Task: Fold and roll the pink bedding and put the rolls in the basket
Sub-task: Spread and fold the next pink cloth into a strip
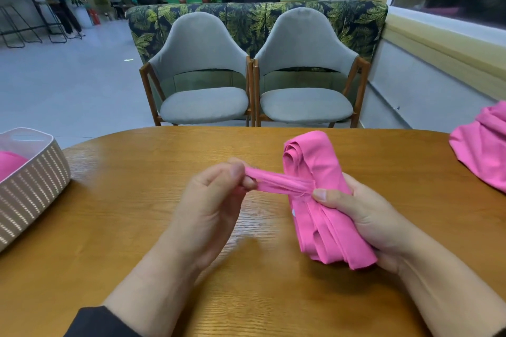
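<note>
The right hand [364,216] grips the pink roll [317,200] just above the table [164,227], the roll's long axis running away from the person. The left hand [216,200] pinches a thin strip [279,180] stretched leftward off the roll's middle. The basket [35,186], already holding pink cloth, lies well left of the left hand, the nearer one for the placing. More pink bedding [484,153] lies far right.

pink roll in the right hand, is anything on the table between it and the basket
Only the left hand, pinching a strip pulled from the pink roll that the right hand holds. Beyond it the table shows bare wood up to the basket at the left edge.
</note>
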The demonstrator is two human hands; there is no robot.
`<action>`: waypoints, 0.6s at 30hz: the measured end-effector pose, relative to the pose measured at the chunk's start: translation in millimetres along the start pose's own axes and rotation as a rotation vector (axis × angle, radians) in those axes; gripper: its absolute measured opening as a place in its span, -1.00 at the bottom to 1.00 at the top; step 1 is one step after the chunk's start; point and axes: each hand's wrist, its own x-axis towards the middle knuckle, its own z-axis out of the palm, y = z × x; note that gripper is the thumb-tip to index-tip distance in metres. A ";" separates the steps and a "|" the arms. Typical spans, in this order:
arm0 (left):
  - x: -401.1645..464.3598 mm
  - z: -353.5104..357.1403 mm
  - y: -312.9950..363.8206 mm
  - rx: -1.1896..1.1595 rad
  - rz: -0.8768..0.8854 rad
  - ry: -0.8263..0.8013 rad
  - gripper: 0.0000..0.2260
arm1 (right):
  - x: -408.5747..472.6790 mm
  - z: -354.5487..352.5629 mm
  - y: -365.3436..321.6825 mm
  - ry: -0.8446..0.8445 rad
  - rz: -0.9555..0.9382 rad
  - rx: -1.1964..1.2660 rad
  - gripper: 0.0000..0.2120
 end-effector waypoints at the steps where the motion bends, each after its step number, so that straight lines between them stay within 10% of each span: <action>1: -0.3 3.0 1.2 -0.069 0.018 0.027 -0.74 | -0.1 1.6 -0.4 -0.007 -0.004 -0.011 -0.45; 18: 3.1 23.0 -5.0 -0.156 -0.017 0.394 -0.71 | -1.2 45.9 2.5 0.218 -0.296 -0.495 -0.10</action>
